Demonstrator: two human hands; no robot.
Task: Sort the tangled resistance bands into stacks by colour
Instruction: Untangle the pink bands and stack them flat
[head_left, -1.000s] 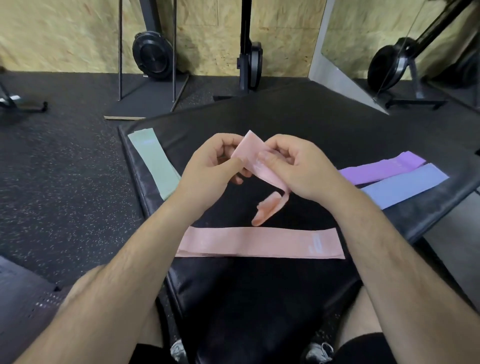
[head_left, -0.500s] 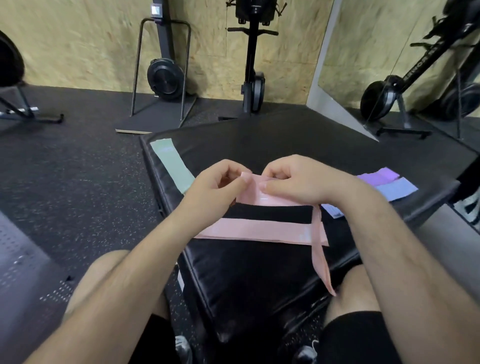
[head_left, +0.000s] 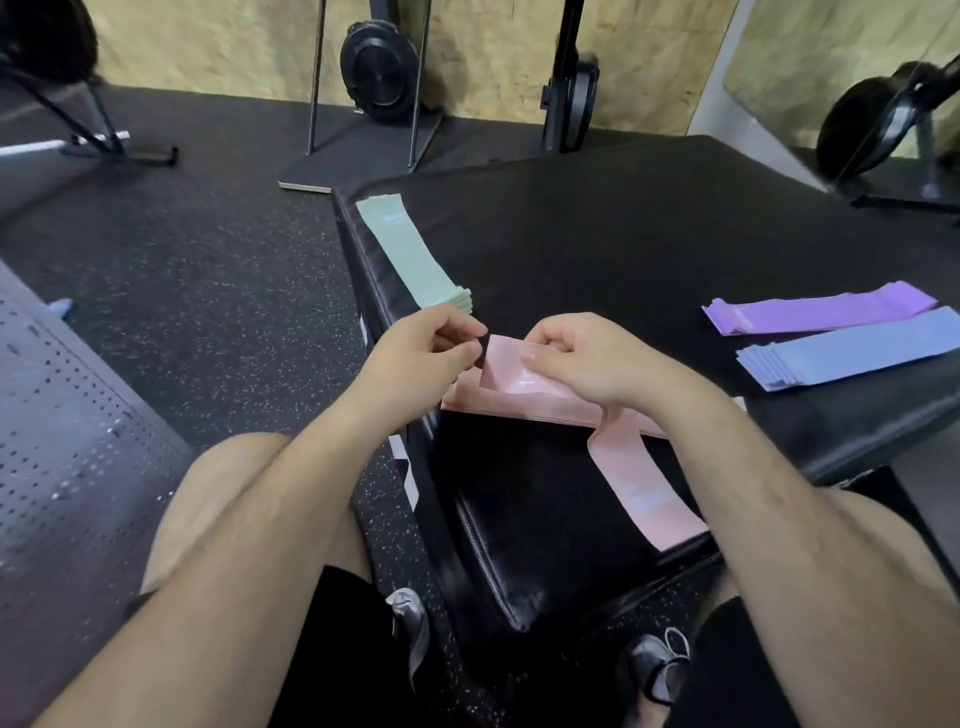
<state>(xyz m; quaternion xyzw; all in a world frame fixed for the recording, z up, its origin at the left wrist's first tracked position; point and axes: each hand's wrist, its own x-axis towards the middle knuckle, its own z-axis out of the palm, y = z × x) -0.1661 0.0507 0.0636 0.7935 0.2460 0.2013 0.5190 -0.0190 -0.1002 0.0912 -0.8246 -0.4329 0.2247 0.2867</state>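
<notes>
My right hand (head_left: 587, 358) pinches a loose pink band (head_left: 647, 499) near its left end, thumb on top. The band's tail runs under my wrist and hangs over the front edge of the black padded mat (head_left: 623, 234). Just beneath lies the pink stack (head_left: 488, 402), flat on the mat. My left hand (head_left: 421, 353) hovers a finger's width left of the band, fingers curled together with nothing visible in them. A green stack (head_left: 410, 254) lies along the mat's left edge. The purple stack (head_left: 821, 314) and the blue stack (head_left: 852, 353) sit side by side at the right.
Speckled rubber floor (head_left: 208, 270) surrounds the mat. A perforated metal bench (head_left: 78, 441) stands at the left. Gym machines (head_left: 379, 62) line the plywood wall at the back, and a mirror (head_left: 831, 78) leans at the right. My knees and shoes are below the mat's front edge.
The twisted pink band has been straightened and lowered onto the pink stack. My left hand has let go of its end and drawn slightly left. The camera has tilted downward.
</notes>
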